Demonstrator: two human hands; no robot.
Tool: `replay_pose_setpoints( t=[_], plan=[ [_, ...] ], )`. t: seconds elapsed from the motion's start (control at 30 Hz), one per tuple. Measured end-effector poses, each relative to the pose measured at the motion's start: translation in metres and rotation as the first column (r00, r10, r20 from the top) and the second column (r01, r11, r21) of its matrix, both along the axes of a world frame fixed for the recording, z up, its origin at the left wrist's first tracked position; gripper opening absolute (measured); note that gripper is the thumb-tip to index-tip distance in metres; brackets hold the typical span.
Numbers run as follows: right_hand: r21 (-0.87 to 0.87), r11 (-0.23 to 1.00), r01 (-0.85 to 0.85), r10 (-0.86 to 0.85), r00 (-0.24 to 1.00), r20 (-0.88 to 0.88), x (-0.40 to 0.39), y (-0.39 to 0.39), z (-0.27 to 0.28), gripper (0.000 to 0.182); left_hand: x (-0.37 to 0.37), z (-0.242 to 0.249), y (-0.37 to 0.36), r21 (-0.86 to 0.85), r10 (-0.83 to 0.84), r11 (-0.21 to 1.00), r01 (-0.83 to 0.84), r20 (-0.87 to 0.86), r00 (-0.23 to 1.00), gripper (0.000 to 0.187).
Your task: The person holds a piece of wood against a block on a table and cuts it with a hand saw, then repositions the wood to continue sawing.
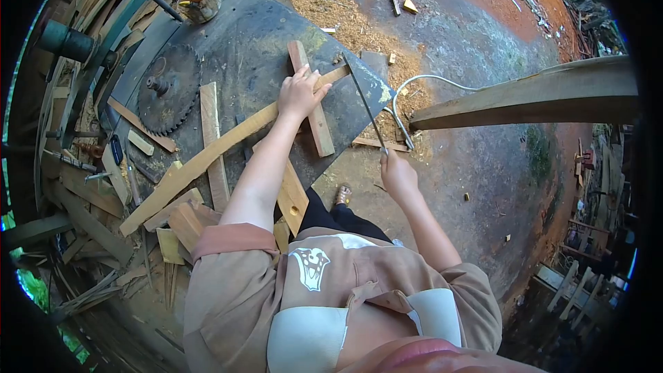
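My left hand (pixel 302 94) presses down on a long wooden strip (pixel 224 144) where it crosses a shorter wooden block (pixel 319 124) on the dark tabletop (pixel 255 34). Its fingers are spread over the wood. The strip runs from the lower left to the table's right corner. My right hand (pixel 399 174) is closed around the near end of a thin, dark saw-like blade (pixel 364 101). The blade's far end lies beside the strip's right end; whether they touch is hard to tell. The fingers hide the blade's handle.
A toothed circular blade (pixel 168 90) lies at the table's left, near a container (pixel 199 3) and a loose board (pixel 213 131). A holed wood piece (pixel 293 197) is near my body. A thick beam (pixel 525 93) juts in from the right. Sawdust (pixel 311 0) covers ground beyond the table.
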State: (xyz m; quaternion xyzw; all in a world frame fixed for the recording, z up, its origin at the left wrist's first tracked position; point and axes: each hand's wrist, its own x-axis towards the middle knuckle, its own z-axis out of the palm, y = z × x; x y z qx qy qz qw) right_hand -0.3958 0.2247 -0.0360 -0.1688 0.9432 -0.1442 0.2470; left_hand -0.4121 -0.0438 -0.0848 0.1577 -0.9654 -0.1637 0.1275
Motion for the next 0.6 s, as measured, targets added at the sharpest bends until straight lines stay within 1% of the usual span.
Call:
replay_pose_setpoints(
  t=[0.07,0.1,0.23,0.3,0.37,0.4,0.5,0.6],
  plan=[
    [-0.02,1.0,-0.023,0.022,0.999,-0.038,-0.014,-0.007,0.003,0.032,0.001,0.0,0.0,-0.001,-0.005,1.0,0.005,-0.009,1.0,0.045],
    [-0.019,1.0,-0.021,0.02,1.0,-0.023,-0.022,-0.016,0.01,0.032,0.0,0.0,0.0,-0.001,-0.005,1.0,0.005,-0.021,1.0,0.045],
    [-0.032,0.998,-0.057,0.055,0.998,-0.043,-0.065,-0.058,-0.001,0.033,0.002,-0.001,0.0,-0.004,-0.008,1.0,0.008,-0.022,1.0,0.045],
    [-0.04,0.997,-0.063,0.061,0.997,-0.04,-0.085,-0.083,-0.005,0.033,0.0,-0.002,-0.002,0.02,-0.01,1.0,0.01,0.02,1.0,0.049],
    [-0.042,0.997,-0.064,0.062,0.997,-0.039,-0.09,-0.101,-0.009,0.033,-0.001,-0.005,-0.003,0.01,-0.013,1.0,0.013,0.013,1.0,0.049],
    [-0.046,0.998,-0.039,0.037,0.998,-0.054,-0.09,-0.108,-0.01,0.032,-0.002,-0.005,-0.003,-0.002,-0.014,1.0,0.014,0.005,1.0,0.049],
    [-0.062,0.998,-0.005,0.0,0.997,-0.073,-0.083,-0.103,-0.019,0.03,-0.002,-0.004,-0.003,0.022,-0.008,1.0,0.008,0.014,1.0,0.048],
    [-0.079,0.997,-0.02,0.012,0.994,-0.107,-0.057,-0.07,-0.021,0.029,-0.001,-0.001,-0.002,0.044,0.01,0.999,-0.012,0.026,1.0,0.048]
  ],
)
